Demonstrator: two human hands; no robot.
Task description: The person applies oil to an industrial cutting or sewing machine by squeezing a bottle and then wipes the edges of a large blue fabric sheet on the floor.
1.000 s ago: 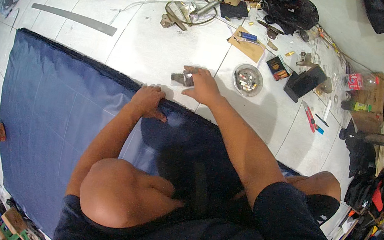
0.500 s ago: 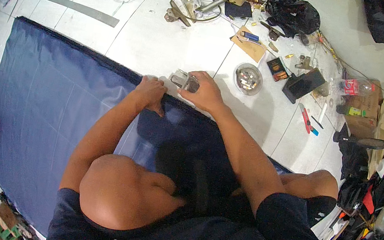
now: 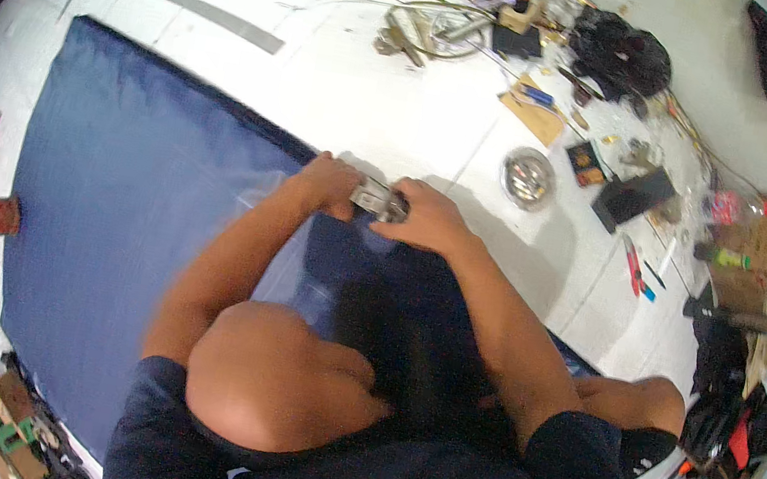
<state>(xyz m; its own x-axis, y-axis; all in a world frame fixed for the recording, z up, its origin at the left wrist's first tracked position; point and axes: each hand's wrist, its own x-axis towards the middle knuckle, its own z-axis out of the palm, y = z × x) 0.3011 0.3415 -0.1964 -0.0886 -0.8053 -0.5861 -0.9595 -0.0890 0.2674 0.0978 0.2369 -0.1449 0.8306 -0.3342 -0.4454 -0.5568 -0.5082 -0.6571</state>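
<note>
Across the floor lies a large dark blue fabric sheet (image 3: 128, 187) with a dark band along its far edge. My left hand (image 3: 332, 185) is at that edge, fingers curled and gripping the fabric. Right beside it, my right hand (image 3: 428, 217) is closed around a small silvery metal device (image 3: 376, 200), whose exact kind I cannot make out. The device sits over the fabric's far edge, close to my left fingertips. My bare knee (image 3: 265, 372) rests over the near part of the sheet.
Beyond the sheet, a grey flat strip (image 3: 197, 10) lies on white tiles. At right are a round metal ashtray (image 3: 528, 178), a black box (image 3: 634, 197) and a red-and-blue cutter (image 3: 637, 270). Cables (image 3: 438, 36) and a black plastic bag (image 3: 622, 56) lie farther off; clutter lines both sides.
The metal device in my right hand has moved from just beyond the fabric's edge onto it, closer to my left hand. The whole view has shifted slightly.
</note>
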